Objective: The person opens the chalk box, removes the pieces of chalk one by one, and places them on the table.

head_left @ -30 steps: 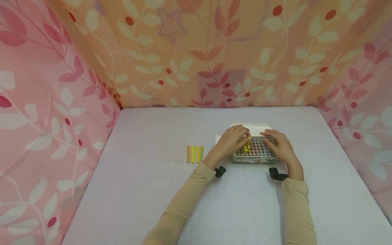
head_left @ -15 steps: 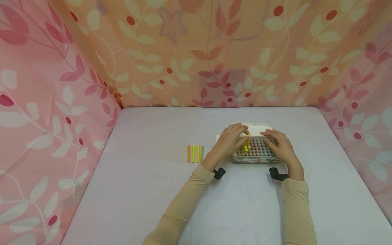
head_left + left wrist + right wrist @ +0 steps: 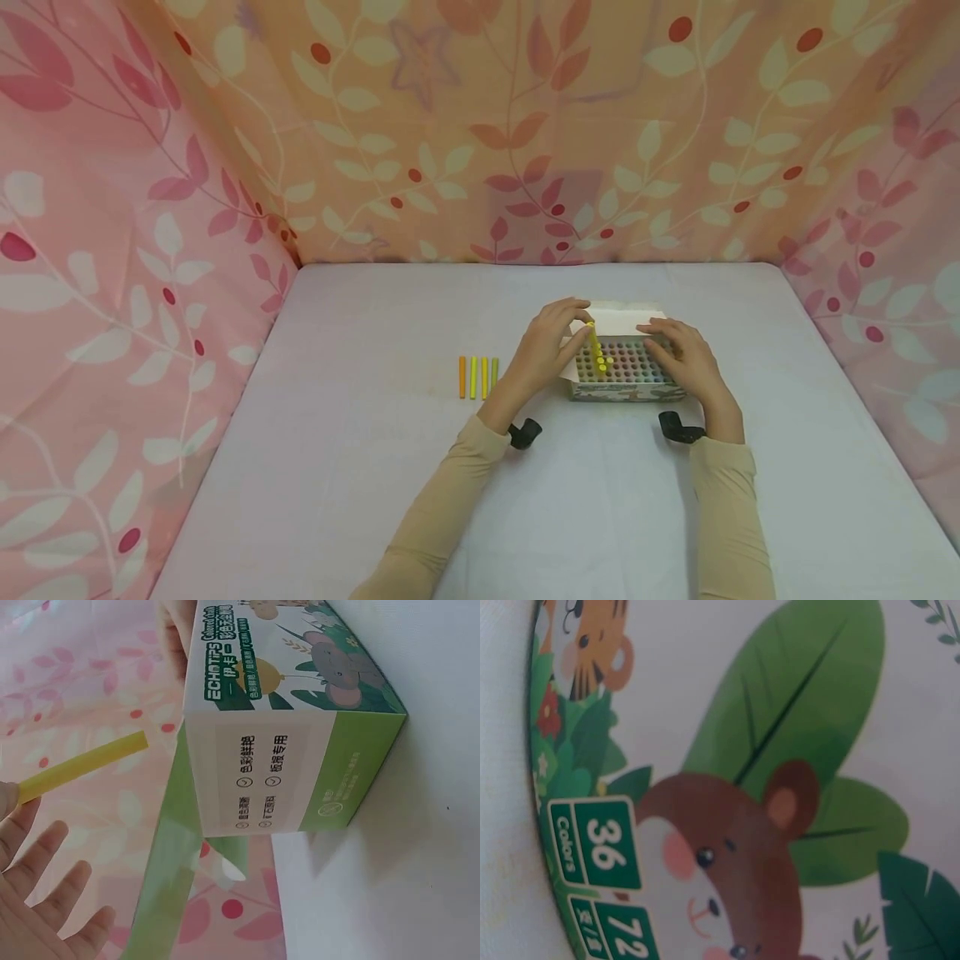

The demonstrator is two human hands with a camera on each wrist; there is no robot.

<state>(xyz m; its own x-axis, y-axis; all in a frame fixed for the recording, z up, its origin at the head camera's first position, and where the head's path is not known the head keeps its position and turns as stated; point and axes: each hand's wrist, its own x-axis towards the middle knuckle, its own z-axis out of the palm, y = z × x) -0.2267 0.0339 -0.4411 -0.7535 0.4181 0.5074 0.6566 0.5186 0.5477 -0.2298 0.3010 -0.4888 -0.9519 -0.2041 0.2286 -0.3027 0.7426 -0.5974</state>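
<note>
My left hand (image 3: 542,346) pinches a yellow chalk stick (image 3: 90,765) between thumb and fingertips, while its other fingers spread in the left wrist view. In the head view, the stick slants over the left part of an open chalk box (image 3: 628,392). Several yellow chalk ends (image 3: 602,368) poke up above the box's holed top. My right hand (image 3: 692,360) rests at the box's right end, fingers toward the back corner and thumb over the top. Printed animals on the box's front (image 3: 727,847) fill the right wrist view.
Left of the box, an orange chalk stick (image 3: 462,377), two yellow sticks (image 3: 473,377) and a green stick (image 3: 494,371) lie in a row. A white lid flap (image 3: 628,320) stands behind the box. Patterned curtains (image 3: 420,150) border the white table (image 3: 360,467).
My left hand has drawn back leftward with the yellow chalk stick, which now tilts farther left. The left side flap shows more fully. My right hand has stayed in place.
</note>
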